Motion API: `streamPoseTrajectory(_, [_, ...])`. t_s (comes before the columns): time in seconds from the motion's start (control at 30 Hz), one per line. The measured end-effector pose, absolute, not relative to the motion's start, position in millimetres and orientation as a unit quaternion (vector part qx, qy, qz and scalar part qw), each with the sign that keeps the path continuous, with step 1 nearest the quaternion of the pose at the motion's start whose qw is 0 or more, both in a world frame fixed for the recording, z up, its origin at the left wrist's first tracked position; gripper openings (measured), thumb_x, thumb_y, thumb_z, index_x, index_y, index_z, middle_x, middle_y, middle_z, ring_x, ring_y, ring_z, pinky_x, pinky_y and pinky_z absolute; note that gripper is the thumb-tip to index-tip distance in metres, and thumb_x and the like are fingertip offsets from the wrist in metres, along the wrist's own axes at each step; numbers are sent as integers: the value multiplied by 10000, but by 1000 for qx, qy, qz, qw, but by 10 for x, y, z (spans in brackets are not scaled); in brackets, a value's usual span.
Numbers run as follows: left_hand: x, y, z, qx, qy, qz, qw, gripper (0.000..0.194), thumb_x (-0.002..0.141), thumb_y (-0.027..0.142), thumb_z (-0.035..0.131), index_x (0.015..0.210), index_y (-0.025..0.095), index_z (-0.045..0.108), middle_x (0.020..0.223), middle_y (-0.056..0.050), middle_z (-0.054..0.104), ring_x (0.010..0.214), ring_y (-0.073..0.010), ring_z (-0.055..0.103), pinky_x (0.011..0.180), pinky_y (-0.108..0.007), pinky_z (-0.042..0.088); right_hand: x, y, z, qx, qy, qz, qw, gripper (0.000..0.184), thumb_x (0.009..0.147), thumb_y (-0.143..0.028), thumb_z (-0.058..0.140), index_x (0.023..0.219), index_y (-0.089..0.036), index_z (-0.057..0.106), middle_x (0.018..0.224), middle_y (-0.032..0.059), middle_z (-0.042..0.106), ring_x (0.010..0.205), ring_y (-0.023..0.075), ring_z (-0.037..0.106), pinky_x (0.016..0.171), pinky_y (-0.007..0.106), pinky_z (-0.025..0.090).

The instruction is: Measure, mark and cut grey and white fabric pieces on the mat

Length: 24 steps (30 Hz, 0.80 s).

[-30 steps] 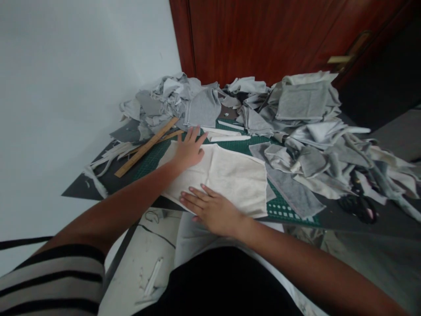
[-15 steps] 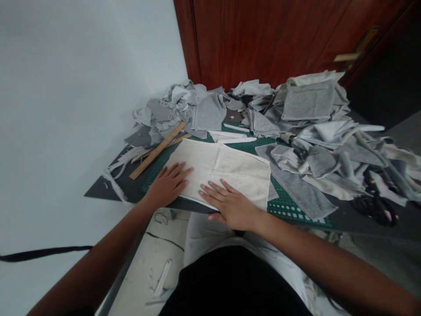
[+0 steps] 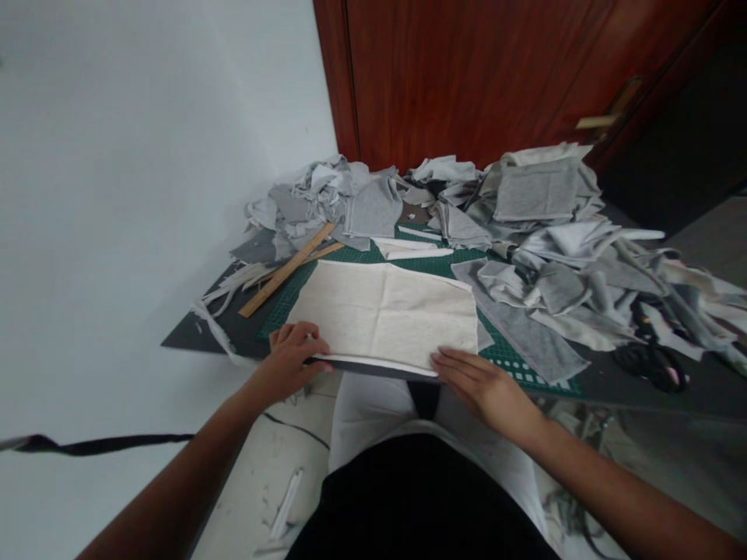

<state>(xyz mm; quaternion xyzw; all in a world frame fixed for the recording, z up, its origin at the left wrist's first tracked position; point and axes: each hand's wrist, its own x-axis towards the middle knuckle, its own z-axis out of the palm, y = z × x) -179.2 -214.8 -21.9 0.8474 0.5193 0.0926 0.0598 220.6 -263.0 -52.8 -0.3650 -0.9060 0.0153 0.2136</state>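
A cream piece of fabric [image 3: 402,311] lies flat on a green cutting mat [image 3: 280,307], with a crease down its middle. My left hand [image 3: 295,354] is at the near left corner, fingers bent over the edge and thumb below it, closed on the fabric. At the near right corner my right hand [image 3: 482,385] has its fingers pressed together on the edge; its thumb is hidden. A grey fabric piece [image 3: 525,334] lies partly beside the cream one, to the right.
Heaped grey and white fabric scraps [image 3: 537,190] cover the table's back and right side. Wooden rulers [image 3: 285,271] lie at the left near thin white strips [image 3: 233,284]. Black-handled scissors [image 3: 654,364] rest at the right. A wall [image 3: 145,155] and a wooden door [image 3: 467,78] stand behind.
My left hand drew back from the fabric's far left part to its near left corner. My right hand slid right along the near edge to the right corner.
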Motion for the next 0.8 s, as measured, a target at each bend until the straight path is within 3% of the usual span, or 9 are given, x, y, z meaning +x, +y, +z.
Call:
streamPoseTrajectory(0.07, [-1741, -2195, -158, 854, 501, 89, 104, 210, 938, 398, 581, 888, 221, 681, 1023, -78, 658, 1002, -257, 564, 940, -435, 433, 2205, -2649, -459, -373, -903, 26, 212, 301, 991, -149, 539, 1245, -199, 693, 1305, 85, 717, 1263, 240, 646, 1086, 422, 549])
streamPoseTrajectory(0.17, [-1704, -2192, 16, 850, 491, 74, 178, 242, 964, 402, 482, 869, 208, 590, 876, -45, 643, 840, -207, 583, 802, -335, 470, 2189, -2646, -286, -411, -886, 74, 201, 203, 960, -145, 537, 1072, -200, 698, 1083, 102, 751, 1010, 236, 714, 898, 387, 592])
streamPoseTrajectory(0.3, [-1695, -1948, 300, 818, 538, 64, 193, 259, 939, 472, 492, 922, 225, 568, 772, 9, 626, 700, -174, 575, 678, -279, 451, 2221, -2397, 64, -484, -834, 156, 213, 109, 906, -154, 568, 961, -210, 644, 911, 45, 705, 831, 189, 681, 751, 291, 523])
streamPoseTrajectory(0.4, [-1660, -1539, 394, 828, 534, 64, 158, 253, 894, 442, 536, 999, 227, 619, 847, -6, 666, 793, -198, 619, 751, -294, 470, 2239, -1930, 296, -503, -829, 162, 183, 28, 878, -206, 653, 869, -199, 627, 827, 25, 681, 762, 177, 644, 690, 266, 457])
streamPoseTrajectory(0.5, [-1607, -1049, 331, 835, 536, 58, 109, 212, 863, 399, 519, 849, 207, 606, 926, -50, 682, 910, -231, 636, 859, -328, 485, 2198, -1359, 357, -491, -852, 124, 133, 44, 878, -193, 672, 919, -180, 679, 906, 50, 704, 849, 193, 646, 757, 274, 438])
streamPoseTrajectory(0.6, [-1587, -673, 187, 843, 524, 46, 115, 183, 817, 368, 533, 828, 198, 599, 969, -71, 675, 983, -242, 634, 949, -354, 487, 2148, -938, 246, -501, -852, 106, 106, 93, 890, -184, 660, 959, -162, 719, 980, 82, 720, 914, 215, 655, 809, 287, 441])
streamPoseTrajectory(0.8, [-1751, -453, -20, 870, 481, 53, 90, 220, 827, 320, 472, 867, 160, 616, 1392, -206, 529, 1318, -312, 499, 1173, -460, 341, 2179, -856, -13, -516, -844, 106, 106, 169, 961, -238, 578, 995, -125, 699, 1030, 127, 707, 962, 249, 660, 848, 321, 452])
